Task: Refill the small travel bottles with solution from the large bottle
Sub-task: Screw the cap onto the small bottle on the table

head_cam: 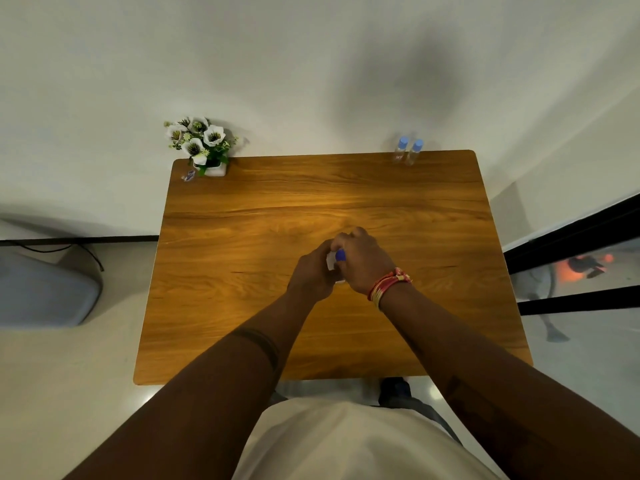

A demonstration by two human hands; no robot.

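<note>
Basically, both hands were clamped on the large white bottle (330, 261) at mid wooden worktop (242, 254).
Left hand (313, 275) fingers wrapped its body; right hand (363, 261) fingers closed over its blue cap (340, 255). Two small clear blue-capped travel bottles (408, 152) stood touching, far right corner.

Wooden bench (242, 306), rectangular, rounded corners, set against a pale wall. Far left corner: white pot of white artificial flowers (202, 143), a small clear item (188, 175) just beside it. Far right corner: two small clear bottles with blue caps (408, 152), upright, side by side.
</note>
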